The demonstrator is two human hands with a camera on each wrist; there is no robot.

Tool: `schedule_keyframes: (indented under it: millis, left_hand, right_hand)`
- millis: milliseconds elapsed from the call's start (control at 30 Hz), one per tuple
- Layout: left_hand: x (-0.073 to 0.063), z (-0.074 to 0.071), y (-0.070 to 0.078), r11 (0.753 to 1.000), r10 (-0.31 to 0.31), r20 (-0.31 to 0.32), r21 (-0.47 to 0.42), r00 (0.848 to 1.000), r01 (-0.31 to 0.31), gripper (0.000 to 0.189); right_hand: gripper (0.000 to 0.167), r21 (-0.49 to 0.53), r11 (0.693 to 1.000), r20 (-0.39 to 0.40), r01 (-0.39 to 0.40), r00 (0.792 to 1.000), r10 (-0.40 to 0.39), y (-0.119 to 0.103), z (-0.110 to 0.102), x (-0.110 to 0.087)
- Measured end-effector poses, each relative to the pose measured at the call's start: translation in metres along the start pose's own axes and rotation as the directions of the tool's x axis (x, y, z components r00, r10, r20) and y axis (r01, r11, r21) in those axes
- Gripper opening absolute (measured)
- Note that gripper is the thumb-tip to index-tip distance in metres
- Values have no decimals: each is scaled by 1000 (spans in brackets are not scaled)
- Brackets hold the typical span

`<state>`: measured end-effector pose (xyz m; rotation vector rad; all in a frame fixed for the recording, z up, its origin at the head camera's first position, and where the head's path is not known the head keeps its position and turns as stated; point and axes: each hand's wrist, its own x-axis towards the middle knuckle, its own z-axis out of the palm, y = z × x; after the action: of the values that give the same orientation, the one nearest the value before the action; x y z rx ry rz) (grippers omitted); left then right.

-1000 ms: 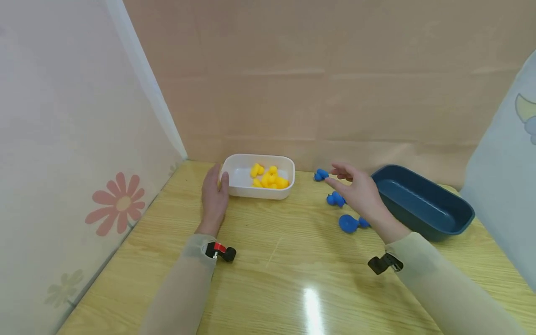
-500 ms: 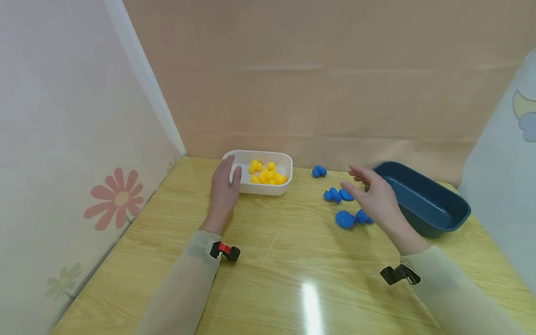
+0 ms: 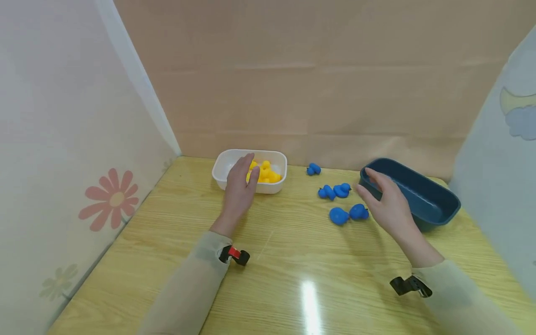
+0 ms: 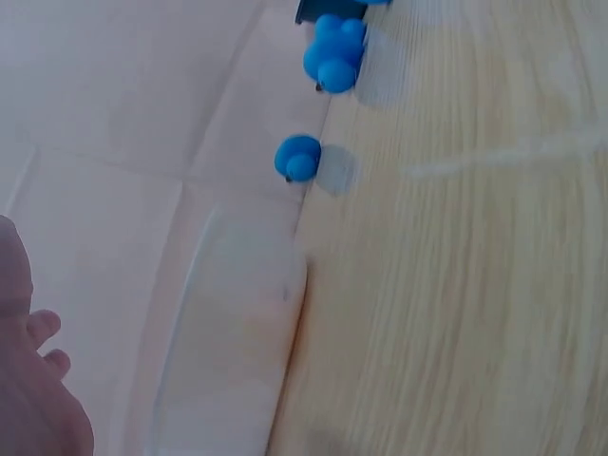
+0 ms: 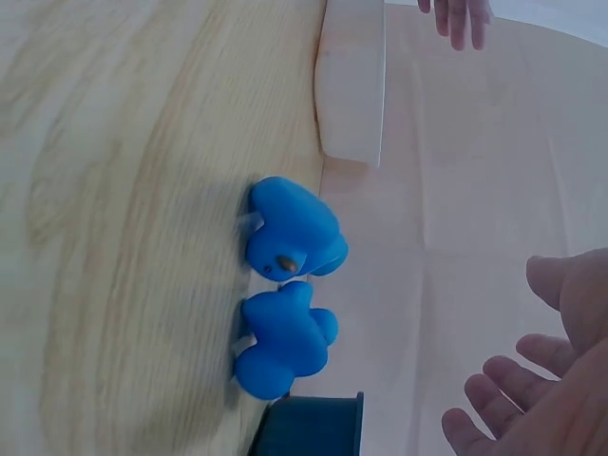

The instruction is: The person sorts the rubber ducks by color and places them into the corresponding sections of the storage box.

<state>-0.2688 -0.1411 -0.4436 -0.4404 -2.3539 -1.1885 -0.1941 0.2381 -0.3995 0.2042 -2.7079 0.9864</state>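
Holding yellow toys [image 3: 268,176], the white tub [image 3: 272,188] sits near the brown backdrop [image 3: 301,93]; the left hand [image 3: 240,188] hovers over it, fingers extended. Well apart, the right hand [image 3: 393,207] hangs beside the dark blue tub [image 3: 427,195], thumb and fingers parted. Blue toy ducks [image 3: 358,211] rest between the tubs; bare tabletop [image 3: 293,251] spreads between the forearms.

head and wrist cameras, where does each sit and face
Head: head-worn, facing forward and down at the pale wooden table; left hand, right hand, beige sleeves show.
Left wrist: worn there, facing past the white rectangular plastic tub toward blue rounded toys; part of that hand shows.
Right wrist: worn there, facing past two toys toward the tub; that hand and left fingertips show.
Both wrist views share tub, toys and dark blue plastic container.
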Motion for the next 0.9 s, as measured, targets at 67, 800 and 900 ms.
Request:
schedule_keyframes:
  millis: [67, 800, 900]
  left_hand:
    - [-1, 3, 10, 1000, 9, 6, -10, 1000, -9, 55]
    - [-13, 65, 67, 994, 96, 88, -69, 991, -91, 54]
    - [-13, 72, 70, 994, 94, 103, -70, 990, -87, 53]
  right_hand:
    - [71, 1, 1000, -5, 8, 1000, -8, 5, -2, -5]
    - [72, -14, 997, -105, -74, 992, 73, 64, -32, -45]
    - [72, -13, 997, -117, -76, 990, 74, 72, -36, -47]
